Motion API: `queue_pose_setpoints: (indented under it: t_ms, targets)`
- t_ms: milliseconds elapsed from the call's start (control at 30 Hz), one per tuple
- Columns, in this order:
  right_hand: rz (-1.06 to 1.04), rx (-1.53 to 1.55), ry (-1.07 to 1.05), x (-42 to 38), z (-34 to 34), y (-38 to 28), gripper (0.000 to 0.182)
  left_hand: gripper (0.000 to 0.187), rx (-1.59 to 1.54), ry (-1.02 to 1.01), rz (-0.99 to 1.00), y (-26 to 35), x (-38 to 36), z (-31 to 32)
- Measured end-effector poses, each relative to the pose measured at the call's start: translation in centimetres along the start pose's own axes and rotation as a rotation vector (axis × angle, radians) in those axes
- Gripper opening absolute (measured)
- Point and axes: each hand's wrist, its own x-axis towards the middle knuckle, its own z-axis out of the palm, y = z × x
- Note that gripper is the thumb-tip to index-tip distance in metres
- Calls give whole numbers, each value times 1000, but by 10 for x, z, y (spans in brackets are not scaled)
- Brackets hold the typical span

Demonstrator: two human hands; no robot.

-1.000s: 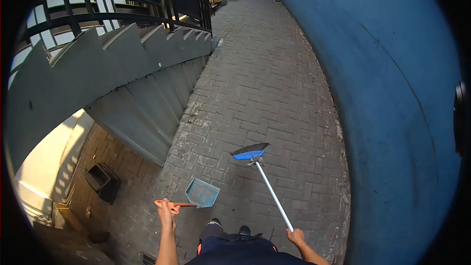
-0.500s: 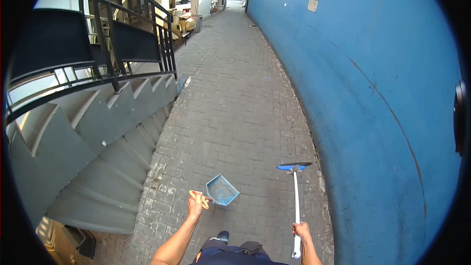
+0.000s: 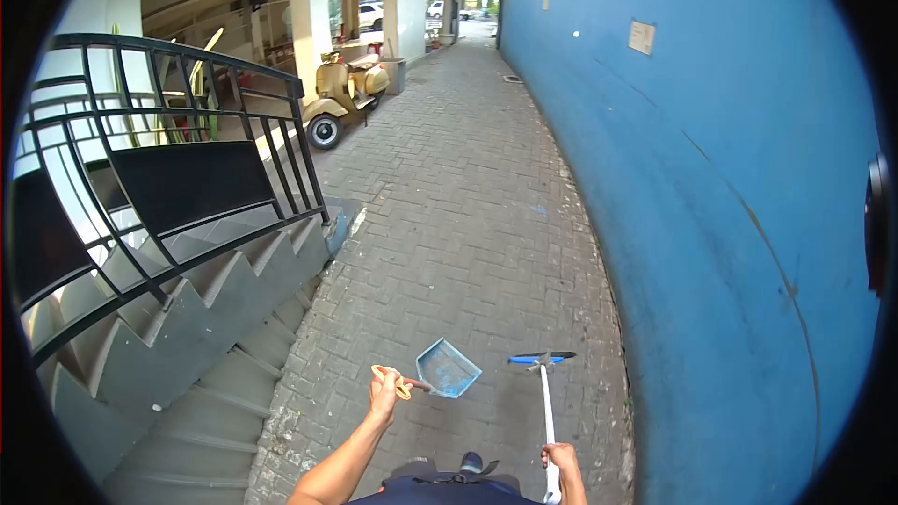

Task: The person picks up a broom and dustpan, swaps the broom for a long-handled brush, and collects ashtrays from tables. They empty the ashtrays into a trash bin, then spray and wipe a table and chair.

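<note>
1. Your left hand (image 3: 383, 396), at the lower centre of the frame, is closed on the orange handle (image 3: 394, 381) of the dustpan (image 3: 447, 368).
2. The blue dustpan is held above the paving (image 3: 449, 196), just right of your left hand, and its tray is tilted.
3. Your right hand (image 3: 561, 456), at the bottom edge right of centre, is clamped on the white shaft of the broom (image 3: 545, 405).
4. The blue broom head (image 3: 541, 356) is at the far end of the shaft, just right of the dustpan and apart from it. I cannot tell if it touches the ground.
5. The blue wall (image 3: 730, 178) fills the right side of the frame, near the broom.
6. The grey staircase (image 3: 187, 318) with a black railing (image 3: 168, 159) is at the left.
7. A yellow scooter (image 3: 344, 93) stands in the upper left, well apart from you.
</note>
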Motion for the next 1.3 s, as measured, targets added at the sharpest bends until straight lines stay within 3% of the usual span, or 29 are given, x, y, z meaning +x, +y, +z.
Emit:
queue_pose_setpoints:
  t_ms: [200, 300, 367, 500, 600, 633, 700, 800, 867, 1100, 1233, 1300]
  targets:
    - [175, 465, -300, 199, 63, -208, 12, 10, -118, 114, 74, 55, 140, 38]
    - [132, 22, -192, 288, 115, -290, 12, 11, -136, 170, 25, 65, 230, 67]
    - [92, -63, -269, 362, 138, -332, 12, 14, -103, 174, 27, 76, 312, 83]
    - [122, 21, -370, 426, 190, -454, 8, 14, -66, 199, 26, 116, 457, 138]
    - [121, 39, -427, 496, 209, -506, 8, 10, -25, 196, 83, 169, 561, 166]
    - [-64, -164, -284, 492, 235, -535, 19, 10, -18, 197, 83, 181, 598, 169]
    - [-120, -167, -348, 550, 263, -567, 15, 9, -1, 197, 72, 200, 674, 167]
    - [-162, -236, -404, 631, 332, -642, 6, 13, -59, 233, 119, 211, 799, 165]
    - [-46, -171, -479, 696, 380, -700, 7, 10, -94, 315, 111, 240, 864, 182]
    - [-37, -352, -686, 806, 625, -1002, 12, 15, -253, 514, 197, 363, 1033, 188]
    - [247, -57, -875, 885, 762, -1100, 12, 18, -324, 636, 251, 383, 1120, 151]
    - [113, -393, -813, 918, 833, -1118, 9, 18, -395, 703, 307, 398, 1178, 137]
